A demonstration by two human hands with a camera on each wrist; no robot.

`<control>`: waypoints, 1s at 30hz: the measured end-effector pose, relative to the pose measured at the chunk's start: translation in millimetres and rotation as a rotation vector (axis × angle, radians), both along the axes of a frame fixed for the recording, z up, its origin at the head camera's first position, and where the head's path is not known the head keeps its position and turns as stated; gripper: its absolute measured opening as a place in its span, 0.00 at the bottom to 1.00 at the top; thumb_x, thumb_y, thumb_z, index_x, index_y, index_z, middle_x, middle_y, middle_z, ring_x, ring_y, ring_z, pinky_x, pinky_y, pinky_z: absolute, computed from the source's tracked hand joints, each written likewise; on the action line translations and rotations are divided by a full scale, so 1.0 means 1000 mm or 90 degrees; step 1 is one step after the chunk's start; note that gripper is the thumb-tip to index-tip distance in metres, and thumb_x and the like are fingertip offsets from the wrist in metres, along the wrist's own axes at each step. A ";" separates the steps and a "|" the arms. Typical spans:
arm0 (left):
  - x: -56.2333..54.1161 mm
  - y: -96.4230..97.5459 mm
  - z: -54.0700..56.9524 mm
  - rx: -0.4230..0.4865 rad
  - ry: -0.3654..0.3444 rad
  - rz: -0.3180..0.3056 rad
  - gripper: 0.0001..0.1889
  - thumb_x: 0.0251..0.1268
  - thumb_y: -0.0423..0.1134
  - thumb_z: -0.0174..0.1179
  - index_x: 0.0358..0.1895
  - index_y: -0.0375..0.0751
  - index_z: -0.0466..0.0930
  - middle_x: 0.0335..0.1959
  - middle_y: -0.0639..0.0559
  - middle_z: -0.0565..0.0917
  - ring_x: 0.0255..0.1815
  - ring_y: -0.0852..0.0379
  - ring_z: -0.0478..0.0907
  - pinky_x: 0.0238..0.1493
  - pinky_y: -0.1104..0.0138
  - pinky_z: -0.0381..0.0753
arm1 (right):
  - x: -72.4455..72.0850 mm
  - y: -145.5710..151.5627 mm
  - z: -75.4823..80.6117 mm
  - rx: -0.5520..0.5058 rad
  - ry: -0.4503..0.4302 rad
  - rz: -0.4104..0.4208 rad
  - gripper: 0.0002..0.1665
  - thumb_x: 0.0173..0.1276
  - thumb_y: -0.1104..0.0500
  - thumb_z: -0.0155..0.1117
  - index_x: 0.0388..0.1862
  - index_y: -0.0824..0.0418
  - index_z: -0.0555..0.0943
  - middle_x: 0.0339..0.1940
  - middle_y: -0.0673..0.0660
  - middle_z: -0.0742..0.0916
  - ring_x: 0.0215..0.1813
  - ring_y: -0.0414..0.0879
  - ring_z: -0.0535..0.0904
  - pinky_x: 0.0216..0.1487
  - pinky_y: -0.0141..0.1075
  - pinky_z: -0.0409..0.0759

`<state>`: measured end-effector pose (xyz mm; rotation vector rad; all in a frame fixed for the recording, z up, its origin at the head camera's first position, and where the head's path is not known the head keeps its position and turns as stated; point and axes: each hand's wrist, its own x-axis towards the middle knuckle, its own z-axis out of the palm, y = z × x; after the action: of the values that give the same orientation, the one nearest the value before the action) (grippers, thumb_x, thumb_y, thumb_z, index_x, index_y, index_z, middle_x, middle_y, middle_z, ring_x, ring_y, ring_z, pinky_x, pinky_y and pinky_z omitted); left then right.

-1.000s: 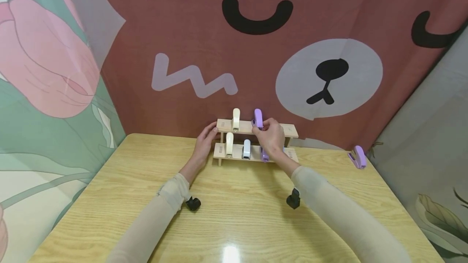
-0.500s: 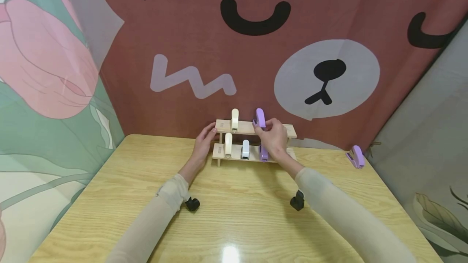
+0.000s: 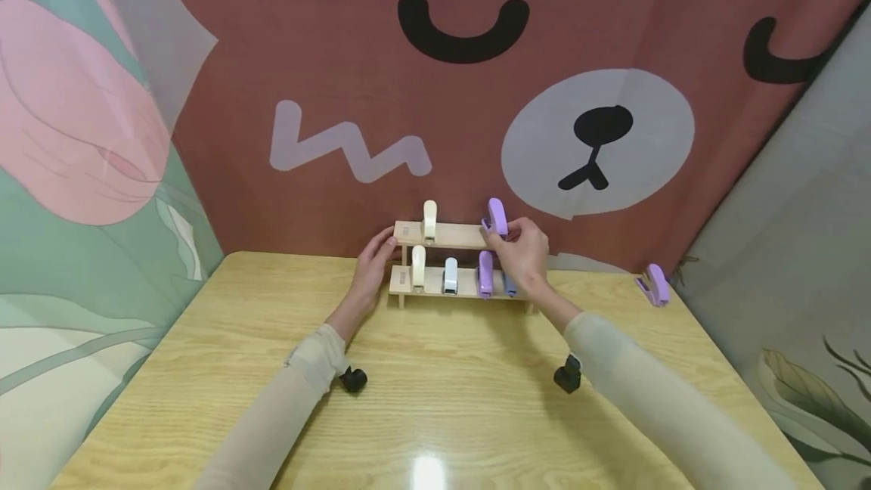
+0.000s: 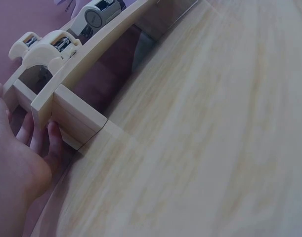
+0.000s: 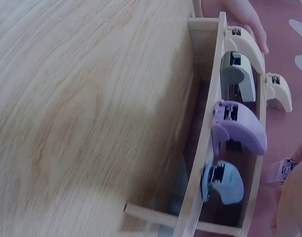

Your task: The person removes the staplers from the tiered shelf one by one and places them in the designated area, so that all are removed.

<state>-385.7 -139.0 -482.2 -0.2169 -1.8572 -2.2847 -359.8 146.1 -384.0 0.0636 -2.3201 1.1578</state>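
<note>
A two-tier wooden rack [image 3: 457, 236] stands at the back of the table. My right hand [image 3: 525, 254] pinches a purple stapler [image 3: 498, 216] at the right part of the upper tier; in the right wrist view that hand hides most of it. My left hand [image 3: 370, 272] holds the rack's left end, its fingers against the end of the shelf and leg in the left wrist view. A cream stapler [image 3: 429, 221] stands on the upper tier, left. Along the lower tier are a cream stapler [image 3: 418, 267], a white stapler [image 3: 450, 276], a purple stapler [image 3: 485, 274] and a blue stapler [image 5: 227, 182].
Another purple stapler [image 3: 656, 285] lies apart near the table's right back corner. The wood-grain table [image 3: 408, 369] spreads in front of the rack. A printed curtain [image 3: 340, 59] hangs close behind the rack and table edge.
My right hand has moved the purple stapler to the right along the upper tier, uncovering the blue stapler below. The left hand stays at the rack's left end.
</note>
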 end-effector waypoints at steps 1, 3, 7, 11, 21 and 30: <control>0.000 -0.001 0.001 -0.002 0.000 0.001 0.29 0.74 0.59 0.59 0.72 0.54 0.74 0.64 0.48 0.78 0.60 0.44 0.77 0.56 0.52 0.74 | 0.000 0.002 0.001 -0.001 -0.002 -0.001 0.20 0.61 0.49 0.79 0.38 0.62 0.82 0.31 0.56 0.83 0.35 0.50 0.78 0.36 0.42 0.75; 0.001 -0.002 0.002 -0.005 -0.001 0.006 0.29 0.73 0.60 0.59 0.72 0.54 0.74 0.64 0.48 0.78 0.60 0.43 0.77 0.55 0.53 0.75 | 0.001 0.006 0.001 -0.003 -0.006 -0.005 0.21 0.61 0.49 0.79 0.39 0.62 0.82 0.32 0.56 0.83 0.35 0.50 0.77 0.36 0.42 0.74; 0.002 -0.004 0.003 -0.004 -0.008 0.011 0.29 0.73 0.60 0.60 0.72 0.55 0.74 0.64 0.49 0.78 0.59 0.45 0.78 0.55 0.53 0.75 | 0.003 0.013 0.002 -0.007 -0.010 -0.011 0.21 0.62 0.49 0.78 0.40 0.63 0.81 0.33 0.57 0.83 0.36 0.50 0.77 0.36 0.42 0.75; 0.002 -0.005 0.002 0.011 -0.013 0.012 0.28 0.73 0.59 0.60 0.71 0.55 0.75 0.63 0.49 0.79 0.58 0.46 0.78 0.57 0.52 0.74 | 0.005 0.023 0.000 -0.006 -0.004 -0.013 0.20 0.62 0.50 0.78 0.40 0.64 0.82 0.33 0.57 0.83 0.36 0.51 0.77 0.36 0.42 0.74; 0.001 0.002 0.002 0.017 -0.014 -0.007 0.29 0.72 0.60 0.61 0.71 0.56 0.75 0.64 0.50 0.78 0.60 0.46 0.78 0.56 0.52 0.75 | 0.014 0.062 0.000 0.003 -0.008 -0.037 0.20 0.64 0.51 0.76 0.43 0.66 0.83 0.34 0.59 0.84 0.36 0.51 0.78 0.35 0.42 0.74; 0.002 0.001 0.001 0.008 -0.013 -0.004 0.30 0.71 0.61 0.60 0.72 0.56 0.74 0.63 0.49 0.78 0.61 0.44 0.77 0.55 0.53 0.75 | 0.015 0.085 -0.005 0.005 -0.027 -0.063 0.19 0.67 0.52 0.74 0.44 0.67 0.84 0.35 0.61 0.86 0.36 0.52 0.80 0.34 0.39 0.76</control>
<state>-383.5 -138.0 -481.3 -0.1988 -1.8540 -2.3094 -345.2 231.3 -389.2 -0.0729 -2.3366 1.1099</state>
